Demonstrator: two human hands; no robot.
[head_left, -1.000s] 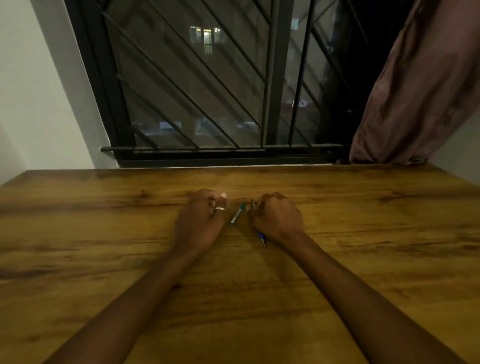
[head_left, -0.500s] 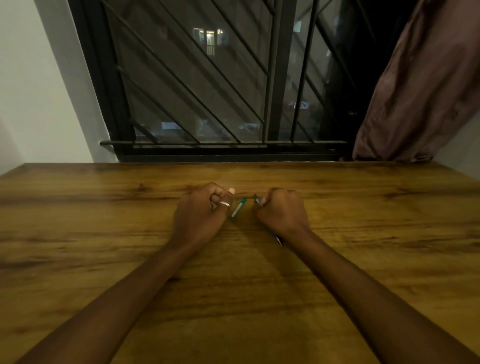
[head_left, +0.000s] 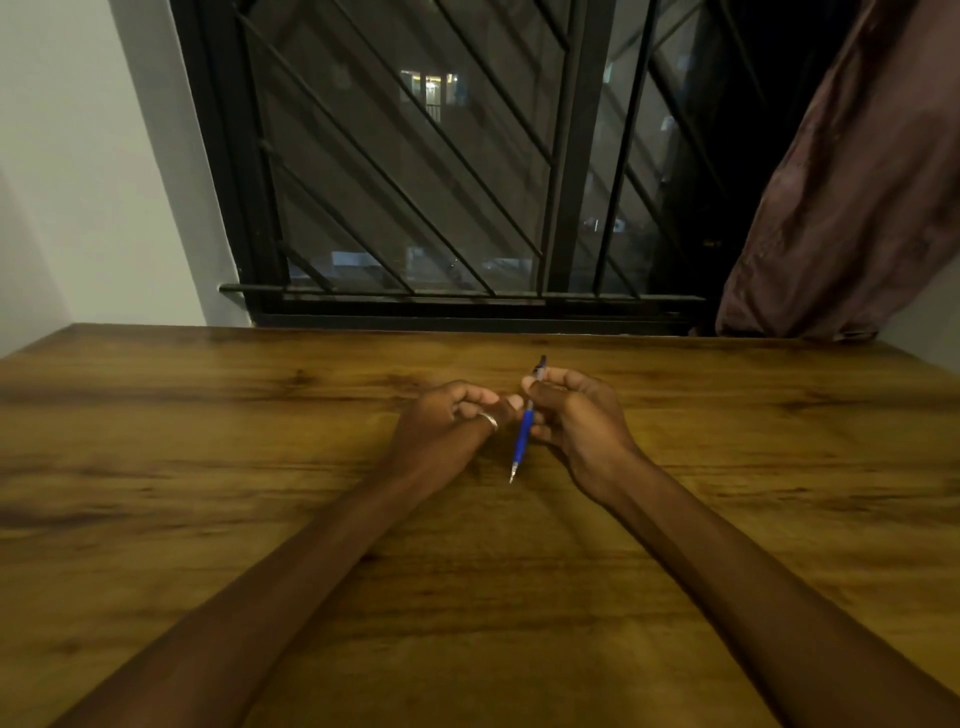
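Head view, looking down over both forearms at a wooden tabletop (head_left: 208, 467). Got a blue pen (head_left: 523, 434) pinched near its top end in the right hand (head_left: 582, 421), thumb and curled fingers round the upper barrel, lower half sticking out free. Worth noting the long axis: nearly straight near-to-far, dark cap end pointing away toward the window grille (head_left: 415, 182), metal tip pointing back toward the body and a touch left, just over the wood or barely on it, hard to call. Over on the other side, left hand (head_left: 447, 421) parked just beside the barrel, fingers curled in, ring (head_left: 489, 421) showing, one fingertip right up against the blue part, touching or just shy, can't say which. Can't tell either about anything tucked inside that curl, too dark and too hidden. Guessing at some pen fiddling, maybe taking apart or putting back together. Next bit pretty much down to that one gap: free lower barrel lying directly right of the left fingertips, so only a small sideways reach needed to grab it, then a pull or twist along that near-far line. Left one clearly nearer the tip end, right already busy up top.
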